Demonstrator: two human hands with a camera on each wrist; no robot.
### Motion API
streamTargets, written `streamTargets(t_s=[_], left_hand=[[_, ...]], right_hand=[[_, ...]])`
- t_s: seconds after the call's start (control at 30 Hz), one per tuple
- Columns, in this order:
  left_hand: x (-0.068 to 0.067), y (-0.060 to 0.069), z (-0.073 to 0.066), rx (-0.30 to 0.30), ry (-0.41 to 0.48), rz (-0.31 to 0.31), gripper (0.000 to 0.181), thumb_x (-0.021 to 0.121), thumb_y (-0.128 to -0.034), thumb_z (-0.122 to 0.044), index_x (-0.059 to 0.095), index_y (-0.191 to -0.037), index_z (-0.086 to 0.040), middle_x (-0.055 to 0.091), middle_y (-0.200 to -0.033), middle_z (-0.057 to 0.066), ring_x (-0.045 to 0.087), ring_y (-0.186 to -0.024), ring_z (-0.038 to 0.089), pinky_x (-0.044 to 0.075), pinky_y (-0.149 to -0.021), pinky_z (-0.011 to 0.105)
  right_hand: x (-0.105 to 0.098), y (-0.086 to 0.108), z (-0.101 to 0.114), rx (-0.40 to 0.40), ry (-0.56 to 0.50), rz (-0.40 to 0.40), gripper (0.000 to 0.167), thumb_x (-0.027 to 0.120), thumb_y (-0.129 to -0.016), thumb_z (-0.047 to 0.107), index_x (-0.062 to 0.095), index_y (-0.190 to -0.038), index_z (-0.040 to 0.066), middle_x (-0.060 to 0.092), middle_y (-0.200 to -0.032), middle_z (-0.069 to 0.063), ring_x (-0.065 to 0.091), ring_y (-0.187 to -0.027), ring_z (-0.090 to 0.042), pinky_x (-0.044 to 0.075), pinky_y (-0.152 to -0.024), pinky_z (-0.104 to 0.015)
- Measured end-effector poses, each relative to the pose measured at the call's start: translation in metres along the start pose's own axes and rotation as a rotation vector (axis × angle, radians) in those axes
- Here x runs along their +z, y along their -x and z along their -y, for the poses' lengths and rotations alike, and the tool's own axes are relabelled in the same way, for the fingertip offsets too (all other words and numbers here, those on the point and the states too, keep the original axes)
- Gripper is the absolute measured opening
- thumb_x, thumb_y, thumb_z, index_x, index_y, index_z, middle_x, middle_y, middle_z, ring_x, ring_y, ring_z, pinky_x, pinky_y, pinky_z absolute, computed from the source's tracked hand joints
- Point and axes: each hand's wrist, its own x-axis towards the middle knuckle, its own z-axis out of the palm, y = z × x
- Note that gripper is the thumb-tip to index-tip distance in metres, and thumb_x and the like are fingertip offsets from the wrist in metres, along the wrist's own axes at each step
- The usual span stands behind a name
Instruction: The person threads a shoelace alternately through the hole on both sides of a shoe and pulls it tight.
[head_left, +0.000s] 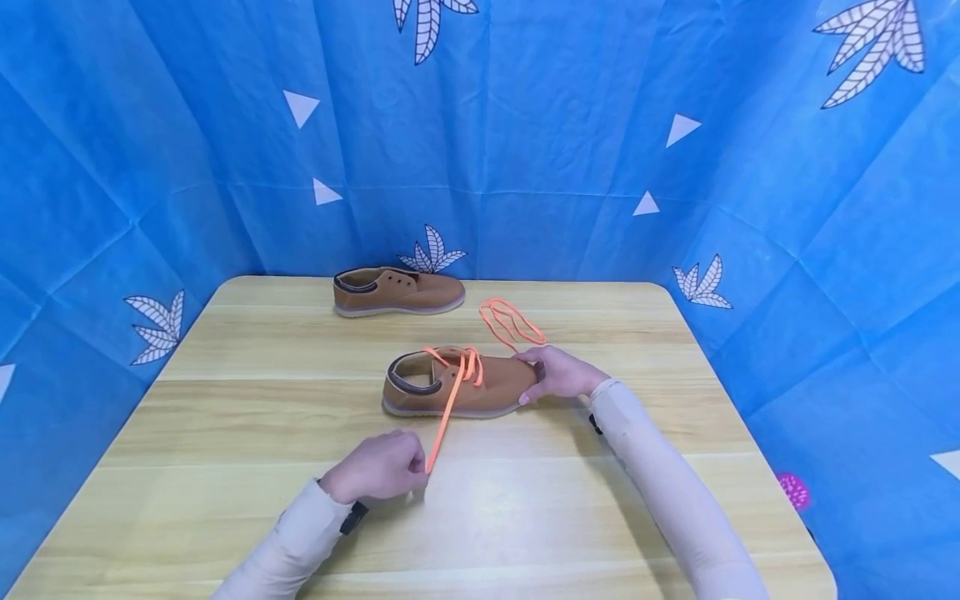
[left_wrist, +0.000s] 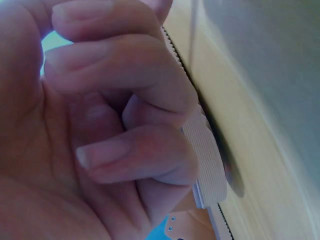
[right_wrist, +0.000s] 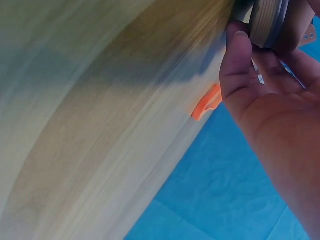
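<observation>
Left hand: fingers curled, pinching orange lace, taut from near shoe. Right hand grips that shoe's toe. Near shoe upright mid-bench, toe right. Far shoe at bench's back edge, left of lace's loose loops.

There are 2 brown shoes, 1 orange shoelace, 2 hands and 1 table. The blue backdrop shows 5 leaf prints, 6 white triangles and 1 pink dot.

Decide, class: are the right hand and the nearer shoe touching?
Touching: the head view shows the right hand gripping the nearer shoe at its toe.
</observation>
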Motion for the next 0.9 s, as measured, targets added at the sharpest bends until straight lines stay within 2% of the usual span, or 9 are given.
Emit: streamTargets(t_s=[0.13,0.23,0.3,0.4,0.5,0.63,0.7,0.77,0.9], left_hand=[[-0.001,0.003,0.0,-0.025,-0.034,0.007,0.032,0.072,-0.0854,-0.014,0.055,-0.059,-0.018,0.048,-0.06,-0.009,0.045,-0.056,0.011,0.033,-0.053,0.028],[-0.005,-0.001,-0.002,-0.049,-0.08,-0.014,0.029,0.074,-0.0856,-0.016,0.057,-0.062,-0.016,0.05,-0.062,-0.007,0.046,-0.057,0.012,0.034,-0.054,0.029],[-0.012,-0.005,-0.005,-0.07,-0.112,-0.023,0.026,0.076,-0.0867,-0.021,0.059,-0.067,-0.018,0.053,-0.067,-0.007,0.048,-0.061,0.012,0.036,-0.056,0.03],[-0.031,-0.016,-0.012,-0.052,-0.116,-0.024,0.028,0.076,-0.091,-0.026,0.064,-0.067,-0.019,0.053,-0.065,-0.007,0.048,-0.057,0.011,0.038,-0.053,0.029],[-0.058,-0.037,-0.022,0.003,-0.062,-0.078,0.019,0.073,-0.0957,-0.023,0.073,-0.078,-0.017,0.056,-0.067,-0.006,0.05,-0.058,0.011,0.041,-0.054,0.029],[-0.081,-0.08,-0.03,0.06,-0.058,-0.243,0.013,0.07,-0.098,-0.019,0.079,-0.103,-0.012,0.067,-0.082,0.0,0.058,-0.071,0.015,0.052,-0.064,0.032],[-0.084,-0.101,-0.03,0.075,-0.111,-0.284,0.02,0.07,-0.0978,-0.018,0.077,-0.114,-0.009,0.073,-0.095,0.005,0.063,-0.08,0.019,0.058,-0.074,0.037],[-0.082,-0.116,-0.03,0.084,-0.182,-0.281,0.024,0.07,-0.0973,-0.016,0.076,-0.119,-0.007,0.074,-0.107,0.01,0.066,-0.09,0.021,0.06,-0.084,0.04],[-0.074,-0.131,-0.027,0.103,-0.277,-0.249,0.026,0.074,-0.0946,-0.015,0.077,-0.119,-0.009,0.073,-0.112,0.01,0.068,-0.096,0.022,0.061,-0.09,0.039]], right_hand=[[-0.004,0.001,0.003,0.007,0.027,0.014,0.072,0.092,-0.079,0.026,0.061,-0.141,0.007,0.069,-0.133,-0.008,0.067,-0.111,-0.018,0.052,-0.101,-0.038],[-0.009,0.001,0.011,0.034,0.089,0.027,0.072,0.087,-0.084,0.034,0.059,-0.143,0.005,0.065,-0.14,-0.01,0.063,-0.125,-0.025,0.048,-0.11,-0.043],[-0.011,-0.003,0.018,0.027,0.117,0.019,0.069,0.081,-0.09,0.037,0.058,-0.144,0.003,0.061,-0.145,-0.013,0.057,-0.136,-0.03,0.044,-0.116,-0.048],[-0.011,-0.013,0.031,-0.046,0.124,-0.034,0.057,0.073,-0.097,0.034,0.06,-0.141,0.0,0.059,-0.148,-0.016,0.051,-0.143,-0.034,0.043,-0.117,-0.052],[-0.007,-0.026,0.044,-0.135,0.118,-0.105,0.043,0.069,-0.1,0.026,0.066,-0.134,0.0,0.065,-0.14,-0.016,0.058,-0.136,-0.033,0.05,-0.11,-0.051],[0.001,-0.038,0.055,-0.216,0.14,-0.162,0.031,0.07,-0.099,0.02,0.073,-0.127,0.006,0.073,-0.128,-0.011,0.066,-0.124,-0.027,0.055,-0.104,-0.046],[0.005,-0.041,0.057,-0.24,0.138,-0.172,0.029,0.07,-0.099,0.019,0.074,-0.126,0.008,0.074,-0.126,-0.009,0.067,-0.121,-0.026,0.056,-0.101,-0.045],[0.008,-0.043,0.058,-0.251,0.133,-0.184,0.027,0.071,-0.098,0.017,0.075,-0.124,0.01,0.075,-0.123,-0.008,0.068,-0.118,-0.025,0.057,-0.098,-0.045],[0.013,-0.043,0.057,-0.246,0.114,-0.24,0.022,0.072,-0.098,0.015,0.078,-0.118,0.011,0.076,-0.118,-0.007,0.069,-0.112,-0.023,0.059,-0.091,-0.043]])
